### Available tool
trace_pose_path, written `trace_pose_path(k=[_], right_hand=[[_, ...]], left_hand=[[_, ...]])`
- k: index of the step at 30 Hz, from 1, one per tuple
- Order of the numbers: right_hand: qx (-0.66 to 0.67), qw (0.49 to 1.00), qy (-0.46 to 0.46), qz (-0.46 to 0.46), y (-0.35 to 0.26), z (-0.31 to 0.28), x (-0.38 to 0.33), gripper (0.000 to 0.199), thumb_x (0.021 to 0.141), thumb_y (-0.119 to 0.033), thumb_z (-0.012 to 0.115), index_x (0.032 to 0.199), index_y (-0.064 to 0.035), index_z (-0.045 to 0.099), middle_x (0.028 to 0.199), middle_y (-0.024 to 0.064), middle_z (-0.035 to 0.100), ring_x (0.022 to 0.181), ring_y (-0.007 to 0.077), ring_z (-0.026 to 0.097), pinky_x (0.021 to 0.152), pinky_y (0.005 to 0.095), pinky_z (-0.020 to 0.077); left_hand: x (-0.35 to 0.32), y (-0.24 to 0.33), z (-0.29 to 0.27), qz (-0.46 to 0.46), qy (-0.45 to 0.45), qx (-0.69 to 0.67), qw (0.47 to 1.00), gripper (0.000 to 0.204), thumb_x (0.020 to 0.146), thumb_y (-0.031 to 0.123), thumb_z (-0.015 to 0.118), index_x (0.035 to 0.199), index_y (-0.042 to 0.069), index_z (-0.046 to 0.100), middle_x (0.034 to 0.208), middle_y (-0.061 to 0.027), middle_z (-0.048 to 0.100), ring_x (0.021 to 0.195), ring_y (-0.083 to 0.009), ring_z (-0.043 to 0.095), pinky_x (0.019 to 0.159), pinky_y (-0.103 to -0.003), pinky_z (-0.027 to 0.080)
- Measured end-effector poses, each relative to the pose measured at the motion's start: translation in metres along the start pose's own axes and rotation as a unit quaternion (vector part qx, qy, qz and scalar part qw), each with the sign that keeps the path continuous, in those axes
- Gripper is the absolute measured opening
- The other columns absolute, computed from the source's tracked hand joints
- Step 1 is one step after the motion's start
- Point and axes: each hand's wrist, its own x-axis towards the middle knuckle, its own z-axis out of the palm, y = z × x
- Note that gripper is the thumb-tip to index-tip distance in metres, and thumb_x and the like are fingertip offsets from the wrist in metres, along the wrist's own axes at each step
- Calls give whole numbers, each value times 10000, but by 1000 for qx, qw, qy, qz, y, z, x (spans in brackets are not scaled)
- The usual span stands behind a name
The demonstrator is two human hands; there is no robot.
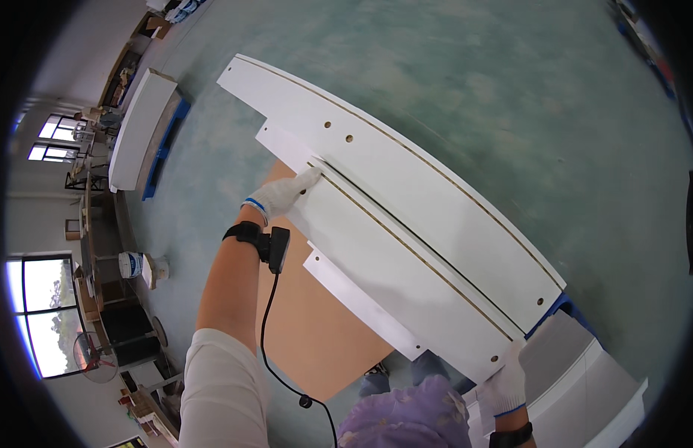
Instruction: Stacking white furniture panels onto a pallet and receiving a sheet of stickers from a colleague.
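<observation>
The slotted white panel (376,265) covers part of the brown sheet (320,321) from this angle and sticks out past its right side. Gloved left hand (280,197) is touching 1 end by the sheet's far edge, gloved right hand (505,384) the other, well right of the sheet. Fingers are partly hidden on all 2, so can't tell if they're clamped. White bucket (131,265)'s off left of the sheet.

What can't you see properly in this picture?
In the head view:
Nails of the left hand and right hand: gloves cover them.
Rest of the brown board: hidden behind the white board.
Cable's end: cut off by the lower edge.
Wall clutter: too small and blurred.
</observation>
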Motion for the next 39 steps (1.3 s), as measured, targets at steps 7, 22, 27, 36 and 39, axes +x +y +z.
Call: trace_pose_path(k=[7,22,27,36,39], right_hand=[[-301,952,-18,-56,2,-57,9,550,996,-430,430,1369,-28,388,1347,103,476,1280,224,429,1083,377,331],[-592,736,45,-324,-138,51,-41,552,949,-318,502,1384,14,427,1434,150,444,1330,233,417,1096,301,292],[-762,577,-30,-294,-150,124,33,645,922,-439,475,1405,-18,399,1418,198,442,1325,297,416,1095,327,305],[-793,566,-213,-68,-169,211,143,778,887,-572,410,1467,-66,300,1464,208,366,1344,357,366,1102,396,306],[-819,537,-202,-18,-166,228,152,744,907,-550,367,1476,-80,275,1409,228,427,1290,380,424,1063,413,353]], left_hand=[[3,-40,30,28,238,-45,970,741,859,614,493,1356,65,459,1106,-156,591,1092,-299,541,979,-359,365],[-135,55,270,-82,95,-776,618,638,889,572,534,1374,162,470,851,37,452,712,-95,402,682,-249,393],[-133,51,304,54,228,-491,839,632,869,279,505,1452,118,323,849,-85,551,724,-180,517,654,-301,459],[-114,81,269,-105,203,-781,581,750,924,597,459,1409,29,389,1185,-74,558,1029,-155,565,837,-279,495],[-114,88,266,-99,207,-801,553,719,943,579,438,1403,30,389,1288,-96,521,1109,-175,558,897,-300,498]])
